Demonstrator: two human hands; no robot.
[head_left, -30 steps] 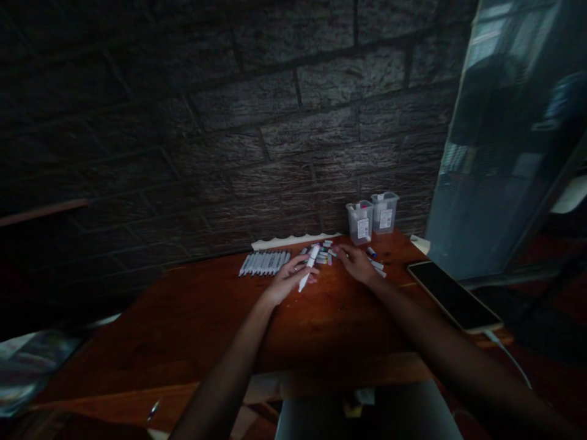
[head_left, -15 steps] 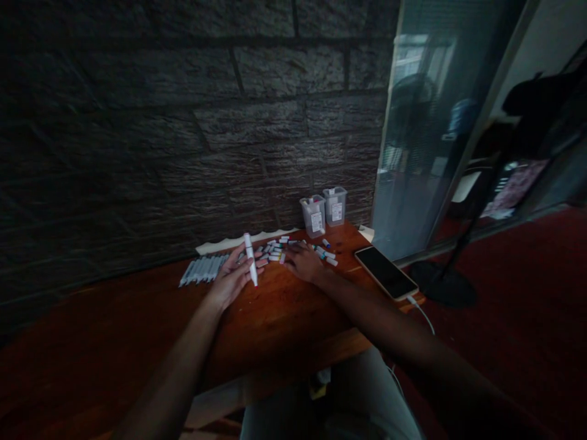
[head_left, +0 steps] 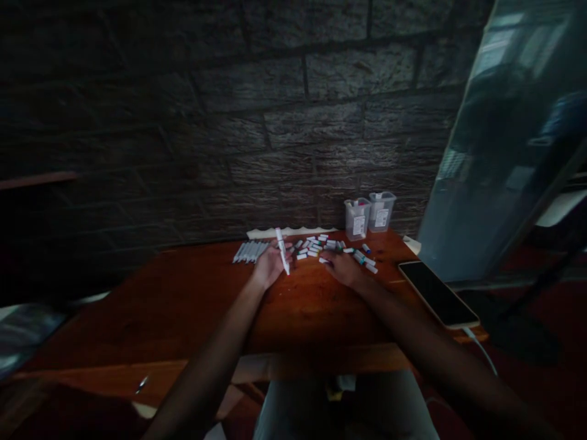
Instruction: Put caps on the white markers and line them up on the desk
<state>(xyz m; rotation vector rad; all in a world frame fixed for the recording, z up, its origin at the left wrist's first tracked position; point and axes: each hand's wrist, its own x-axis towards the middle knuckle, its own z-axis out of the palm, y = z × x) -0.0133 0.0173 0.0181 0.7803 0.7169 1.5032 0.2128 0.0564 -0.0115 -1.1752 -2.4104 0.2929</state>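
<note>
A white marker with a reddish tip at its near end stands tilted in my left hand, whose fingers are closed around it. Just left of that hand, several light grey-white markers lie side by side in a row. My right hand rests low over the right part of a scatter of short white marker caps with coloured ends. One cap lies right at its fingertips. Those fingers are bent down and partly hidden, so whether they grip a cap is unclear.
Two clear plastic boxes with labels stand at the back right by the stone wall. A phone on a white cable lies at the right edge of the wooden table. A glass panel rises behind it.
The view has swung left, so everything sits further right in the picture. The marker is still in my left hand. My right hand's fingers look more drawn together over the caps.
</note>
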